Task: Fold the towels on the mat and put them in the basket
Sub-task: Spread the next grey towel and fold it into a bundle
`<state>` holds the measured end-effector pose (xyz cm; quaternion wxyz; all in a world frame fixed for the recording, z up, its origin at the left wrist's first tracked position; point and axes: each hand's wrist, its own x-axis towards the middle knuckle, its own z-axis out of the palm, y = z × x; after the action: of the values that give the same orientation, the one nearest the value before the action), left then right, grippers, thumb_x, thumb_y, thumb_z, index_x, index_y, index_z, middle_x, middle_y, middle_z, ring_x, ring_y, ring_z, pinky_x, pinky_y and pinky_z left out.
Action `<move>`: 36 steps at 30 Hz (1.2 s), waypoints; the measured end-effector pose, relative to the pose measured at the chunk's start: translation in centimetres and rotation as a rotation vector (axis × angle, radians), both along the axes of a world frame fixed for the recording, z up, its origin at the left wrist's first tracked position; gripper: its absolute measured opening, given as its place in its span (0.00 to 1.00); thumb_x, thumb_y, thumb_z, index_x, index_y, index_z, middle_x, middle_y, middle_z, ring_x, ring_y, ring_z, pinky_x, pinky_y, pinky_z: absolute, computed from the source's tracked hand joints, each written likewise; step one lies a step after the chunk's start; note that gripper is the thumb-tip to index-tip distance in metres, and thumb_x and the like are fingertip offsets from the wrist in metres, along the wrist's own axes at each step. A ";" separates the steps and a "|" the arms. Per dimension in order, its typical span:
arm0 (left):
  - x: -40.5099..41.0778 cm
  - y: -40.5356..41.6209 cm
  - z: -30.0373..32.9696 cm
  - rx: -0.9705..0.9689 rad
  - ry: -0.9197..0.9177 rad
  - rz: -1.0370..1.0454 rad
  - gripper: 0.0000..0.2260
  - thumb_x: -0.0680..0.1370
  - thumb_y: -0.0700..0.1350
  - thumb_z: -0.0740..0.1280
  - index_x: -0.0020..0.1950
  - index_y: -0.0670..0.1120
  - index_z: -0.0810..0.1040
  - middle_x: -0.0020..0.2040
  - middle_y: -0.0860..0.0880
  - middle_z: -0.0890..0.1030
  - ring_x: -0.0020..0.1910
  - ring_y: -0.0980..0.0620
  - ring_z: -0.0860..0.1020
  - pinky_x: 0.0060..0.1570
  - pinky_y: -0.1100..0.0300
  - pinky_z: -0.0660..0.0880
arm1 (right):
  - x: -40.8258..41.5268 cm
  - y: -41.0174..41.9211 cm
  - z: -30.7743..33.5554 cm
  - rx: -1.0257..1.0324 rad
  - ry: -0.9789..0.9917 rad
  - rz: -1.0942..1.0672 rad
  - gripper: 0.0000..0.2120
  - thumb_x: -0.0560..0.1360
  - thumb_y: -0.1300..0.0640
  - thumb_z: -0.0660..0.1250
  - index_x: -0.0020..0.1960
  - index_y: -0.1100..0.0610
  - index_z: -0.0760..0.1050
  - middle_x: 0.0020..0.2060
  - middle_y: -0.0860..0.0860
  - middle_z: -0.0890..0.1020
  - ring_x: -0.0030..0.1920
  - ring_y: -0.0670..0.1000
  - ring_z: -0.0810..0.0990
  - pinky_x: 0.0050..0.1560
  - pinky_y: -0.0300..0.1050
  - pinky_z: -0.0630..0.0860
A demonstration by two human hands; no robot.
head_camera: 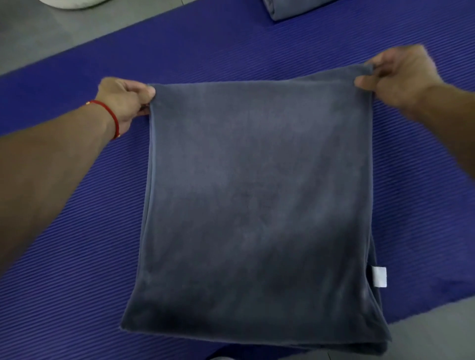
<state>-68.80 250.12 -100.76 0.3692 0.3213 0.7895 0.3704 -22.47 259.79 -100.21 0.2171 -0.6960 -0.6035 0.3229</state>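
Note:
A dark grey towel (257, 205) is stretched out over the ribbed blue mat (77, 257), folded double, with a white label (379, 276) at its right edge. My left hand (123, 102), with a red thread on the wrist, pinches the towel's far left corner. My right hand (401, 74) pinches the far right corner. Both far corners are held taut between the hands; the near end droops toward me, past the mat's near edge. No basket is in view.
A folded grey towel (295, 9) lies on the mat at the top edge of the view. A white rounded object (74, 3) sits on the grey floor (38, 36) at the top left. Grey floor also shows at the bottom right.

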 end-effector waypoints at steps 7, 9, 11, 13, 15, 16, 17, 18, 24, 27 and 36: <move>-1.3 4.1 -1.6 -0.036 0.179 0.154 0.06 0.76 0.47 0.77 0.50 0.46 0.84 0.45 0.51 0.84 0.41 0.58 0.83 0.41 0.66 0.81 | -2.6 2.6 -2.2 0.077 0.072 -0.163 0.10 0.75 0.53 0.77 0.53 0.51 0.80 0.46 0.46 0.82 0.49 0.43 0.82 0.46 0.30 0.77; -1.4 4.4 -2.5 -0.043 0.175 0.173 0.07 0.76 0.49 0.76 0.50 0.48 0.85 0.46 0.52 0.85 0.41 0.60 0.83 0.46 0.64 0.82 | -2.9 2.2 -3.7 0.094 0.063 -0.179 0.09 0.76 0.51 0.75 0.54 0.49 0.78 0.42 0.41 0.79 0.44 0.39 0.80 0.41 0.24 0.72; -1.5 4.2 -3.0 -0.066 0.182 0.160 0.05 0.77 0.52 0.74 0.47 0.51 0.85 0.46 0.54 0.85 0.45 0.60 0.83 0.52 0.63 0.81 | -2.9 1.7 -4.6 0.117 0.058 -0.164 0.11 0.76 0.51 0.74 0.56 0.49 0.77 0.39 0.39 0.76 0.38 0.36 0.75 0.40 0.19 0.69; -1.7 4.0 -3.3 -0.057 0.185 0.096 0.06 0.80 0.51 0.71 0.44 0.52 0.81 0.46 0.55 0.83 0.48 0.60 0.81 0.57 0.62 0.80 | -2.7 1.6 -5.0 0.125 0.048 -0.133 0.13 0.76 0.50 0.74 0.59 0.49 0.76 0.39 0.38 0.75 0.37 0.35 0.74 0.43 0.20 0.71; -1.5 3.8 -3.4 -0.063 0.216 0.046 0.06 0.81 0.51 0.69 0.47 0.51 0.80 0.51 0.52 0.82 0.52 0.57 0.80 0.61 0.58 0.78 | -2.6 1.6 -4.8 0.097 0.055 -0.109 0.17 0.77 0.51 0.73 0.63 0.51 0.74 0.41 0.39 0.75 0.38 0.35 0.74 0.48 0.23 0.73; -1.3 3.6 -3.4 -0.072 0.245 0.044 0.07 0.81 0.51 0.68 0.53 0.49 0.80 0.55 0.51 0.82 0.56 0.55 0.80 0.63 0.57 0.77 | -2.8 1.6 -4.6 0.068 0.058 -0.091 0.20 0.78 0.51 0.73 0.67 0.52 0.72 0.43 0.39 0.75 0.41 0.36 0.75 0.48 0.24 0.73; -1.1 3.5 -3.5 -0.074 0.268 0.040 0.11 0.81 0.52 0.68 0.60 0.48 0.78 0.59 0.50 0.80 0.58 0.53 0.79 0.64 0.56 0.76 | -3.0 1.4 -4.2 0.034 0.050 -0.064 0.23 0.78 0.50 0.72 0.70 0.53 0.70 0.48 0.42 0.76 0.46 0.39 0.77 0.50 0.24 0.73; -0.6 3.4 -3.6 -0.064 0.282 0.038 0.17 0.80 0.51 0.69 0.66 0.48 0.73 0.62 0.49 0.78 0.60 0.52 0.78 0.64 0.57 0.76 | -3.4 1.2 -3.9 0.019 0.010 -0.028 0.27 0.79 0.49 0.71 0.73 0.54 0.66 0.56 0.46 0.76 0.55 0.44 0.77 0.56 0.29 0.73; 5.9 -2.3 -3.1 0.140 0.973 -0.225 0.22 0.79 0.50 0.59 0.71 0.43 0.69 0.73 0.38 0.67 0.70 0.36 0.68 0.69 0.49 0.65 | -6.2 -6.3 -4.7 0.290 -0.571 0.509 0.33 0.81 0.39 0.52 0.82 0.51 0.55 0.82 0.60 0.51 0.82 0.65 0.48 0.76 0.73 0.44; 7.7 -7.1 -5.3 -0.060 1.031 -0.665 0.27 0.85 0.58 0.51 0.83 0.50 0.56 0.83 0.41 0.50 0.82 0.39 0.48 0.80 0.44 0.48 | -5.4 -6.4 -5.6 0.032 -0.642 0.689 0.39 0.76 0.28 0.37 0.83 0.41 0.41 0.83 0.52 0.41 0.82 0.60 0.38 0.76 0.73 0.37; 9.2 -16.5 -4.9 -0.010 1.028 -0.714 0.29 0.86 0.59 0.46 0.84 0.49 0.45 0.84 0.42 0.43 0.83 0.40 0.43 0.80 0.38 0.46 | -4.4 -20.0 -4.8 0.216 -0.693 0.761 0.36 0.82 0.37 0.46 0.84 0.54 0.50 0.83 0.60 0.48 0.82 0.65 0.46 0.76 0.75 0.49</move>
<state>-59.55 233.59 -105.65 0.0449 0.7007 0.7118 0.0185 -26.90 239.84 -104.99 -0.0572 -0.4672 -0.8798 0.0658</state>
